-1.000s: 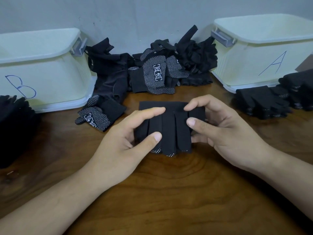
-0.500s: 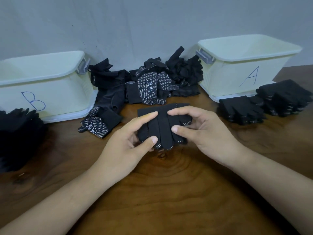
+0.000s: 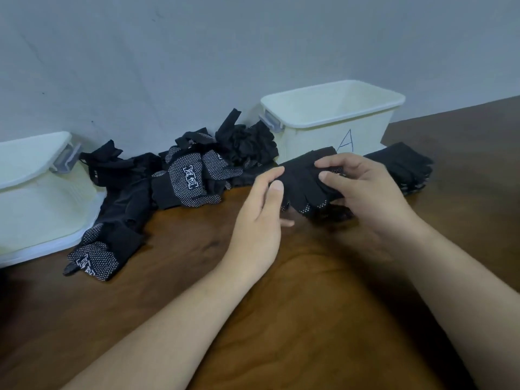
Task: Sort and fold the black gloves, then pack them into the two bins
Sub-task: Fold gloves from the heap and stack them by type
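Observation:
My right hand [image 3: 363,187] grips a folded black glove [image 3: 299,180] and holds it above the table, in front of bin A [image 3: 332,119]. My left hand [image 3: 261,209] is beside the glove's left edge, fingers fairly straight, thumb tip touching the fabric. Behind my right hand lies a stack of folded gloves [image 3: 405,167] at the foot of bin A. A loose pile of unsorted black gloves [image 3: 197,170], some with white dots, lies against the wall between the bins. Bin B [image 3: 33,192] stands at the left.
A single dotted glove [image 3: 95,254] lies in front of bin B. The wooden table [image 3: 281,319] stretches toward me under my forearms. A grey wall [image 3: 225,52] closes off the back.
The folded glove has left the table centre and moved right and up toward bin A in my right hand. My left hand has loosened its hold. The view has swung right.

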